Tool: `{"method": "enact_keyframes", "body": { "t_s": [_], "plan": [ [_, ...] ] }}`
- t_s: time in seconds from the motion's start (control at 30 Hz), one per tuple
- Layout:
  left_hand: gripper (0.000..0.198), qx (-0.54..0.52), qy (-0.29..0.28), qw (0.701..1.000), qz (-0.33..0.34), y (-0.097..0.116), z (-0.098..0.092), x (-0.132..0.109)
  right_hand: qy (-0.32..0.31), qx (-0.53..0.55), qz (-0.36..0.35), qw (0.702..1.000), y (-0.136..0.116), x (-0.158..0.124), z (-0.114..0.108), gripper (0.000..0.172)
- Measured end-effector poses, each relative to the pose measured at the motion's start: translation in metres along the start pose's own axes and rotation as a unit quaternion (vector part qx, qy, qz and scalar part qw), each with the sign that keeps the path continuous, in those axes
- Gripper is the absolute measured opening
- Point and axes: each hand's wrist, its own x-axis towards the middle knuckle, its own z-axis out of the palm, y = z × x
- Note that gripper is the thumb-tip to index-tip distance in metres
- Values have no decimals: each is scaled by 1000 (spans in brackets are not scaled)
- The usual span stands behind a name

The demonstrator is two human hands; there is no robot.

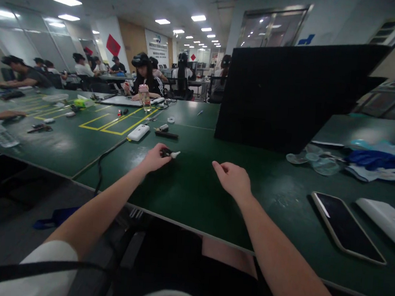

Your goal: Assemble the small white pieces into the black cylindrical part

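Note:
My left hand (156,158) rests low over the green table (187,188), its fingers closed on a small dark object with a white tip (174,155) that points right. Most of that object is hidden by the fingers. To the right, my right hand (233,178) is above the table with its fingers curled and the thumb against them; what it holds, if anything, is hidden. Just beyond my left hand lie a dark bar (166,135), a small white item (163,127) and a white power bank (138,133) with a cable.
A large black panel (277,95) stands behind my right hand. At the right are a phone (348,227), a white box (386,220) and a blue cloth (376,160) among clear plastic pieces. A bottle (144,99) stands across the table near a seated person (148,78).

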Motion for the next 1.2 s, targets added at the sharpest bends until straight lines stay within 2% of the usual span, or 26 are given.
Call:
{"method": "enact_keyframes", "body": {
  "t_s": [0.07,0.17,0.27,0.37,0.47,0.57,0.67,0.73,0.83,0.93,1.03,1.1,1.2],
  "plan": [
    [53,57,9,998,6,-18,-23,1,-4,3,-6,1000,-1,-1,1,59],
    [50,193,-17,978,80,-31,-51,0,-14,3,-5,1000,-1,-2,3,59],
    [50,284,-51,943,164,-35,-69,-2,-21,1,-13,1000,1,-1,4,59],
    [50,316,-75,923,206,-41,-79,-3,-25,-7,-11,1000,4,1,4,59],
    [46,317,-31,931,180,-55,-87,-1,-29,-10,-10,999,7,3,6,60],
    [49,251,74,964,41,-72,-91,9,-32,-16,-10,999,8,3,8,60],
    [52,67,151,981,-99,-80,-81,24,-40,-16,-14,999,7,3,9,61],
    [49,-62,164,976,-127,-78,-65,34,-44,-15,-17,999,6,3,8,62],
    [50,-171,132,968,-127,-69,-36,44,-43,-16,-10,999,6,2,6,61],
    [52,-170,99,974,-115,-55,-7,49,-41,-9,-3,999,6,1,5,61],
    [53,-89,66,990,-82,-34,15,47,-44,0,-1,999,6,0,5,61],
    [55,-32,32,998,-39,-13,29,43,-38,6,2,999,7,1,5,61],
    [56,25,-28,998,42,34,55,30,-1,17,18,1000,11,6,3,59]
  ]
}}
